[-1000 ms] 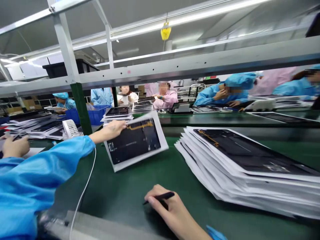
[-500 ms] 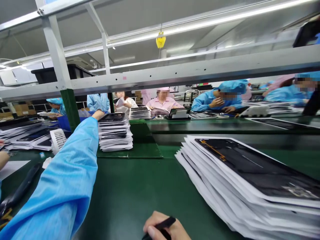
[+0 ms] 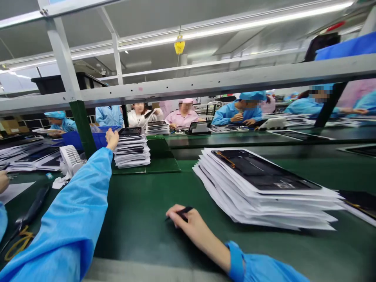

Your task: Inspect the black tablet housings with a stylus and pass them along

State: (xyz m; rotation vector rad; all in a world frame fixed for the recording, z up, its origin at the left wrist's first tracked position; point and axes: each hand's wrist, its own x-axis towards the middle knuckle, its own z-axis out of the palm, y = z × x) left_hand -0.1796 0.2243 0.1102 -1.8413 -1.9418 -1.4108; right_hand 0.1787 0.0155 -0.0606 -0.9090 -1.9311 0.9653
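Observation:
At the far end of my stretched left arm, my left hand [image 3: 112, 139] is at the left edge of a stack of black panels and white sheets [image 3: 132, 149]. Its fingers are bent and look loosely apart, with nothing visible in them; whether they touch the stack is unclear. My right hand [image 3: 188, 223] is low over the green work surface [image 3: 147, 207], closed around a slim black pen-like tool [image 3: 184, 210]. To its right lies a larger stack of white sheets [image 3: 249, 199], topped by a black panel [image 3: 261, 170] with an orange strip.
A white fan [image 3: 70, 159] and a black-handled tool [image 3: 33, 207] are on the left. Another person's hand [image 3: 3, 182] shows at the left edge. A green post [image 3: 84, 127] and a metal rail [image 3: 188, 84] frame the bench. Several co-workers sit opposite.
The view has shifted, bringing my right forearm and more of the right-hand stack into sight. My left hand now shows more fully beside the far stack. The right hand still holds the black tool.

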